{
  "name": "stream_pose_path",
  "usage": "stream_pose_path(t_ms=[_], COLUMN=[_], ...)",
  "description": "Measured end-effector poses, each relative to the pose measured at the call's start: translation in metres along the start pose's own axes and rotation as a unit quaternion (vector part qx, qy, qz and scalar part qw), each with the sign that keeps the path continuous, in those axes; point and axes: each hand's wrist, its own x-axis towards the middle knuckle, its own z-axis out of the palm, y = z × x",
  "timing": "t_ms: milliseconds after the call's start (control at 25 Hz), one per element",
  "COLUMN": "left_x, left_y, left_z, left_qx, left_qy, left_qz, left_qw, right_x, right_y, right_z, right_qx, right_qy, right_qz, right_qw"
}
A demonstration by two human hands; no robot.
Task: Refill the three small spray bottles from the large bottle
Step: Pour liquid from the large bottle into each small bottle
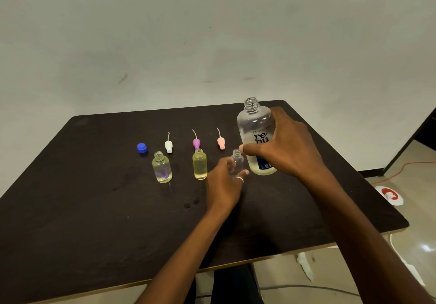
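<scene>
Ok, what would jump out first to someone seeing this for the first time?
Probably the large open bottle at the table's right rear, gripped by the right hand. Beside it the left hand holds an empty small bottle. To the left stand two small bottles of yellowish liquid, uncapped.

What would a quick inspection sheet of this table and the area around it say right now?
Surface: dark table, a few small spots near the middle.
Job's things: large bottle uncapped, upright; two small bottles hold yellowish liquid, third small bottle looks empty; three spray tops lie behind; blue cap at left.
Clutter: nothing seen.
Hands: right hand grips large bottle; left hand around third small bottle.
Cables: orange cable on floor, right.
Surroundings: plain wall; red-and-white object on floor.
</scene>
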Motion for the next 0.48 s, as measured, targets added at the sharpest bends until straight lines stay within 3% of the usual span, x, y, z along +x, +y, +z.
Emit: stream_pose_path(t_ms=[160,480], left_x=[-0.038,-0.06], left_y=[0.003,0.012], left_z=[-0.042,-0.156], left_qx=[0.003,0.013], left_qy=[-0.023,0.029], left_qz=[0.012,0.026], left_qw=[1.0,0.999], right_x=[-0.003,-0.016], right_y=[-0.006,-0.025], right_z=[0.005,0.027], right_qx=[-0.006,-0.037], right_qy=[-0.018,-0.073], right_qz=[-0.015,-0.074], right_qw=[1.0,0.994])
